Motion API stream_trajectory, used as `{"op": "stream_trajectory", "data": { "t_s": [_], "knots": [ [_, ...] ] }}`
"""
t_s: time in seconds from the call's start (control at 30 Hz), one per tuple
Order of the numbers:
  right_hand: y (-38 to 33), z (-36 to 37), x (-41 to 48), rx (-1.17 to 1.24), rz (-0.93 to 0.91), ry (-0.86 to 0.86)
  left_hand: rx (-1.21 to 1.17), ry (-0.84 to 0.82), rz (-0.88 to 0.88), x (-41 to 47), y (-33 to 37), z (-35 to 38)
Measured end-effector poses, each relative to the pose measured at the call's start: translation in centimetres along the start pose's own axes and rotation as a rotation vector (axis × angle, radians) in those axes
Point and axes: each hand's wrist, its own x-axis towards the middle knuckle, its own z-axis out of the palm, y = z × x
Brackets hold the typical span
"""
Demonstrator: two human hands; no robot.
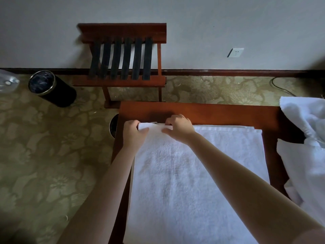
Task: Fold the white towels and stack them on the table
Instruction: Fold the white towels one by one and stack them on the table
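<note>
We see both arms stretched forward over the white towel (197, 182), which lies flat on the wooden table (211, 113). The left hand (134, 132) and the right hand (179, 128) are curled and pinch the towel's far edge, close together near its far left corner. More white towels (306, 138) lie crumpled at the right.

The towel (193, 182) runs off the bottom edge, hiding the tabletop's (211, 113) near side. At its far left corner the left hand (133, 132) and right hand (179, 129) bury their fingertips in the fold. The right edge cuts a white heap (302, 155). The tabletop's left edge hides most of a bin (113, 127).
</note>
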Motion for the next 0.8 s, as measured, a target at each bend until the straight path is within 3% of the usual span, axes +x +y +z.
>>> {"op": "stream_trajectory", "data": {
  "t_s": [0.17,0.43,0.6,0.8],
  "knots": [
    [0.7,0.1,-0.4,-0.008,0.019,0.093,0.020,-0.093,-0.137,0.8,0.0,0.2],
    [1.3,-2.9,1.3,-0.003,-0.027,-0.268,-0.310,-0.173,-0.143,-0.3,-0.7,-1.2],
    [0.2,-3.3,2.1,0.325,0.065,-0.326,-0.452,-0.191,-0.107,-1.0,-0.3,-2.1],
    [-0.6,-3.7,3.3,0.117,-0.019,-0.457,-0.491,-0.227,-0.064,-1.3,-0.3,-2.7]
  ]
}}
